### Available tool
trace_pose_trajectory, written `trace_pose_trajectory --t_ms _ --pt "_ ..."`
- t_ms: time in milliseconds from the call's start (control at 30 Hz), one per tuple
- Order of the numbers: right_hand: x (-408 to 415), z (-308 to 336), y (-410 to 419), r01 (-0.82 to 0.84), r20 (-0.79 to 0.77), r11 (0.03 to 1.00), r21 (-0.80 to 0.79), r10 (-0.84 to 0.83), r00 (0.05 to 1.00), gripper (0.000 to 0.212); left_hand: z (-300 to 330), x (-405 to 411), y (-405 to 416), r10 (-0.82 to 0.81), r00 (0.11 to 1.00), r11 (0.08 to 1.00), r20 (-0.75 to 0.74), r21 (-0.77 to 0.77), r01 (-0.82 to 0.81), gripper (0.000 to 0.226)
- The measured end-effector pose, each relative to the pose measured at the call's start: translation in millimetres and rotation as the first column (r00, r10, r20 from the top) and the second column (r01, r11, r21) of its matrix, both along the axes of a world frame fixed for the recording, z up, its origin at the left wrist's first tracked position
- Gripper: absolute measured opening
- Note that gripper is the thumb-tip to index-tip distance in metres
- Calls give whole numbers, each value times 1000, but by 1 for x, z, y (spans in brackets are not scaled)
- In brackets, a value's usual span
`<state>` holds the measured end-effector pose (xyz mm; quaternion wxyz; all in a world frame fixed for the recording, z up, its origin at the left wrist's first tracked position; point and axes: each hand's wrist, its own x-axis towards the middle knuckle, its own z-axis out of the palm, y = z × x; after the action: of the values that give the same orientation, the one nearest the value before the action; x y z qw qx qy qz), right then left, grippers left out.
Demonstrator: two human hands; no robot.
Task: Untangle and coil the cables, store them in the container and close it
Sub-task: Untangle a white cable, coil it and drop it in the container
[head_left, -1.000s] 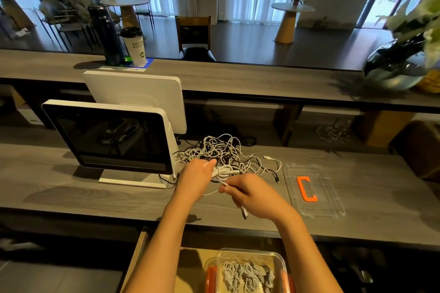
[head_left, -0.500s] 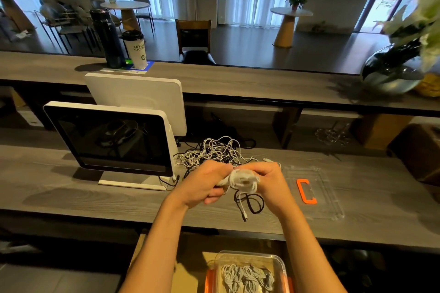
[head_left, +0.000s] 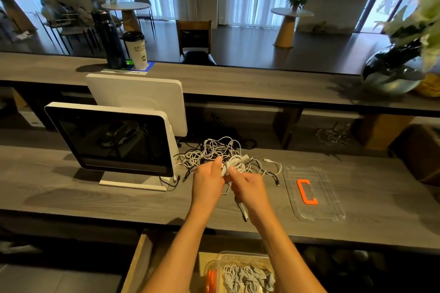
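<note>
Head view takes in a long grey wood-grain bench (head_left: 71, 188) with a higher counter (head_left: 238, 83) behind it, and beyond that a room of round café tables, chairs and curtained windows. On the counter's left stand a dark bottle (head_left: 108, 40) and a lidded paper cup (head_left: 136, 50). Below them on the bench sits a white-framed touchscreen terminal (head_left: 112, 140), its screen dark. Just right of its base lies a tangled heap of white and black cables (head_left: 214, 152). Over the heap's near edge the left hand (head_left: 209, 181) grips a partly wound white cable bundle (head_left: 232, 164), fingers curled round it, while the right hand (head_left: 250, 189), touching the left, pinches a strand whose plug end dangles under the wrist. Further right a clear lid (head_left: 312, 192) with an orange clip lies flat on the bench. Between the forearms, below the bench edge, an open clear container (head_left: 240, 273) holds coiled white cables. At far right a glass bowl vase (head_left: 392, 74) with pale flowers sits on the counter.
</note>
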<state>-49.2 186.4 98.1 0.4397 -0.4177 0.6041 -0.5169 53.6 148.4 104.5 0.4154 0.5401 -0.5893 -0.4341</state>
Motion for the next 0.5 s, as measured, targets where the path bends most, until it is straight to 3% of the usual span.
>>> trace_pose_trajectory --t_ms 100,233,367,500 --pt "-1 3 2 10 46 995 98 -14 999 48 -9 3 -2 53 982 986 180 -165 -22 48" --pt "-2 5 2 3 62 984 179 -14 998 47 -17 7 -6 69 938 964 339 -264 24 41" --pt "-8 7 5 -83 41 981 174 77 996 29 -14 10 -14 54 903 978 427 -205 39 36" --pt "-19 14 9 -132 -183 974 187 166 969 13 -12 16 -21 13 915 995 404 -99 29 34"
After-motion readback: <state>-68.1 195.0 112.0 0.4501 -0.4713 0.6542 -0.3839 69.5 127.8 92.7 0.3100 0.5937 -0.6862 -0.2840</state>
